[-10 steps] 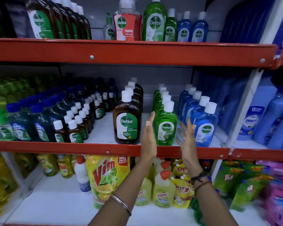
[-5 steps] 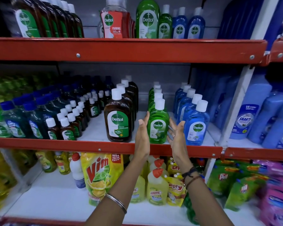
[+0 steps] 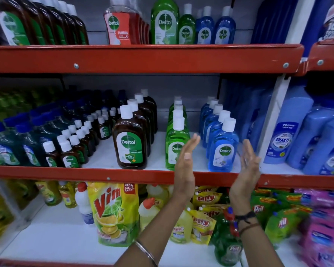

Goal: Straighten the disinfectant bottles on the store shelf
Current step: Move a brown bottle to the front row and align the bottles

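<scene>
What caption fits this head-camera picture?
Two open hands, left hand and right hand, flank the front blue Dettol bottle on a store shelf.

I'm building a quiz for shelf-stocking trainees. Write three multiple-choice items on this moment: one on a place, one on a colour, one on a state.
1. Where does the front blue Dettol bottle stand on the middle shelf?
A. Left of the brown Dettol bottles
B. Right of the green Dettol row
C. Behind the small brown bottles

2. What colour are the caps on the green Dettol row?
A. White
B. Red
C. Blue

3. What are the two hands doing?
A. Both grip one bottle
B. Open, palms facing each other, holding nothing
C. One lifts a Vim pouch

Answers:
1. B: the blue bottle stands to the right of the green row.
2. A: every green bottle shows a white cap.
3. B: the left hand and right hand are flat and open on either side of the blue bottle.
</scene>
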`<state>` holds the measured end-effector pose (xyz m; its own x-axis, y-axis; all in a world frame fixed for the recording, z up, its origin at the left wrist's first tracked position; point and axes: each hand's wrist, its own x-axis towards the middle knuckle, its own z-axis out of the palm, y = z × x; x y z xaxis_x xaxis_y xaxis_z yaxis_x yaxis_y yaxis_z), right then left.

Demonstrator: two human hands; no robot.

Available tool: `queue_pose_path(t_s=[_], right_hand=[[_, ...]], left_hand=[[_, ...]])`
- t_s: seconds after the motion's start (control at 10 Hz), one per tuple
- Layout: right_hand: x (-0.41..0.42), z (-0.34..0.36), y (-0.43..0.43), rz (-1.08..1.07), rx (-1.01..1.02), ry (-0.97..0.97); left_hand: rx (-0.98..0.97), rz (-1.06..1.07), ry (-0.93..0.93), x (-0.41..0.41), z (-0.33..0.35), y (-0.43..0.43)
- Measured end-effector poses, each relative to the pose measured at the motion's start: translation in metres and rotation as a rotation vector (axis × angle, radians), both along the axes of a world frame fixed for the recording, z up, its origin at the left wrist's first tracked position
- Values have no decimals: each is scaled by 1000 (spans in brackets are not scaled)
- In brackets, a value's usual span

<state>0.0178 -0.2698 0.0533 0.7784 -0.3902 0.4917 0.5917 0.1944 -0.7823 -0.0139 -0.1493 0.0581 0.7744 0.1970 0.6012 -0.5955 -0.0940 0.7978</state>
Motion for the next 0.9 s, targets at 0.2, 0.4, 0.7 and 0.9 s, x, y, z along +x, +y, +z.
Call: queue_pose_path(t_s=[0.2,0.4,0.7,0.9], right_hand=[[22,5,-27,254,-144,195],[27,8,-36,361,-131,262],[33,11,-43,383,-110,298],[30,13,-46,374,-133,288]], left_hand=[[-60,-171,256,23,7,-32],[-78,-179,284,38,5,-43],[-82,-174,316,42,5,-47],[-84,-193,309,40,7,-44]])
